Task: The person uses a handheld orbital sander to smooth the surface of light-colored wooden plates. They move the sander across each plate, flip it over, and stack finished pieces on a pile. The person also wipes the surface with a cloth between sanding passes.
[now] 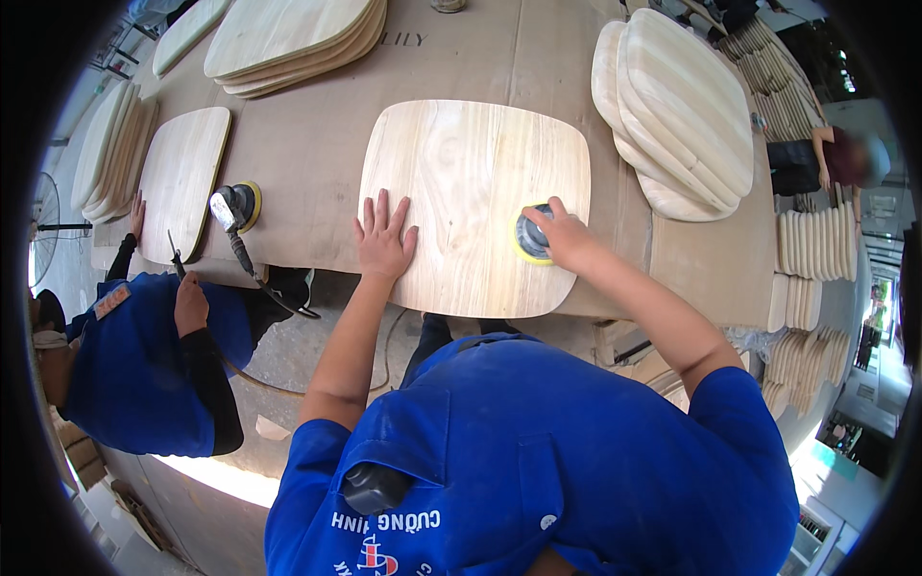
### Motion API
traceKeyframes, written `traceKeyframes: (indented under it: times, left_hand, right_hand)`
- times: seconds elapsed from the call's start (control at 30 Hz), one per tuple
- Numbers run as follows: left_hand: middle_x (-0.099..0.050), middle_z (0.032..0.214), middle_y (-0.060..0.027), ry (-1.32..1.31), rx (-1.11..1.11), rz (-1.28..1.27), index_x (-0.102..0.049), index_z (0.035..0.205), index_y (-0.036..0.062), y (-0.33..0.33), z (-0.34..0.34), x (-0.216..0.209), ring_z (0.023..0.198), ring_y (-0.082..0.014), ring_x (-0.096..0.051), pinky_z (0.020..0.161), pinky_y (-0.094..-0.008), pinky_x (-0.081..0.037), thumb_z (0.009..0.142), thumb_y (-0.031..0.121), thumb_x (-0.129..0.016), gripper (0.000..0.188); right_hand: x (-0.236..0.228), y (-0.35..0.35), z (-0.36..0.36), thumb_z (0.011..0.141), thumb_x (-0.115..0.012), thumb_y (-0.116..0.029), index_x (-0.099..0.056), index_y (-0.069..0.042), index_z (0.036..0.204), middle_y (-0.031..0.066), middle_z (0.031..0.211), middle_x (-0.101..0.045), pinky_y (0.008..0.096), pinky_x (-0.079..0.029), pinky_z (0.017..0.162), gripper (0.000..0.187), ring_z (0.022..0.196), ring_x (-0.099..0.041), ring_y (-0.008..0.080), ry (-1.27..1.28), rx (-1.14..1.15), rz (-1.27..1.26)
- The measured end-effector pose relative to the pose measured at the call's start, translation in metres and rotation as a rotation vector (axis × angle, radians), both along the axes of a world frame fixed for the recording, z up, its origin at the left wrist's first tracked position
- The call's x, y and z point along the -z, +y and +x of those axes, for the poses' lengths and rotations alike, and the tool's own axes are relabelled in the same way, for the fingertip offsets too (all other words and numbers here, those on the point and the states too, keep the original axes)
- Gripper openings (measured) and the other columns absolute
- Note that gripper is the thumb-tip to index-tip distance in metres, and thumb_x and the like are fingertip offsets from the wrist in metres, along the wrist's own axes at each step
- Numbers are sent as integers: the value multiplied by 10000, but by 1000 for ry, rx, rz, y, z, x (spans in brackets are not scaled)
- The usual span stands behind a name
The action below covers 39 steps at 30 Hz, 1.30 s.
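A pale wooden board (461,182) with rounded corners lies flat in front of me at the table's near edge. My left hand (386,240) rests flat on its left side, fingers spread. On the right side of the board, my right hand (565,236) grips a round black sanding pad (529,238) with a yellow rim. The pad sits against the board's surface. My fingers curl over its top, so part of it is hidden.
Brown cardboard (461,67) covers the table. Stacked boards (687,115) stand at the right, with another stack (288,38) far left. A co-worker in blue (154,365) is at my left, near a smaller board (182,178) and a power sander (235,206) with a hose.
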<state>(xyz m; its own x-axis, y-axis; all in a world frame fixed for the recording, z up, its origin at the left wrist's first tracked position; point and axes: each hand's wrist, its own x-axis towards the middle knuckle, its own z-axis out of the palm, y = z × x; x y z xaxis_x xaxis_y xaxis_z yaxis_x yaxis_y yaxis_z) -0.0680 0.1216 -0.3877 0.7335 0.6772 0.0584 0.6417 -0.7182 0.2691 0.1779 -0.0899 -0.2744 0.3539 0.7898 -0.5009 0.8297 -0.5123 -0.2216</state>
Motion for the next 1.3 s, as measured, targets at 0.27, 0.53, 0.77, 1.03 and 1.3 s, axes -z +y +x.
traceKeyframes:
  times: [0.27,0.53,0.77,1.03,1.3]
  left_hand:
    - [-287,1548,-113,-4,12,19,-443,1427,277,0,0,0,1419,-383,-240,1105,-613,-203,881,418,-530,570]
    - [-289,1546,-117,-24,13,21,-453,1419,270,-1,0,-2,1418,-389,-241,1098,-618,-216,884,411,-530,559]
    - [-287,1546,-121,-17,10,7,-451,1420,270,-1,-1,-2,1415,-391,-243,1092,-623,-222,884,411,-531,560]
    - [-274,1555,-114,-12,8,-14,-443,1425,290,-1,-1,-2,1425,-387,-226,1103,-621,-192,877,425,-538,573]
    - [-298,1542,-127,-61,18,8,-462,1411,263,0,-1,-5,1402,-402,-266,1093,-614,-214,874,409,-548,563]
  right_hand:
    - [20,54,17,799,-662,-51,-381,-256,1387,200,1306,-370,456,-521,871,683,1002,-603,404,-65,133,171]
    - [15,70,53,810,-608,1,-385,-246,1394,205,1351,-347,449,-518,887,672,1035,-597,408,-123,344,224]
    - [14,25,-34,802,-613,-8,-421,-251,1383,213,1322,-362,462,-503,893,659,1034,-582,411,54,154,169]
    - [24,67,-18,818,-658,-67,-391,-277,1409,214,1357,-335,445,-515,882,682,1026,-584,410,-29,157,257]
    - [32,160,99,868,-615,-129,-335,-270,1435,220,1393,-324,439,-512,896,648,1062,-596,402,-212,410,235]
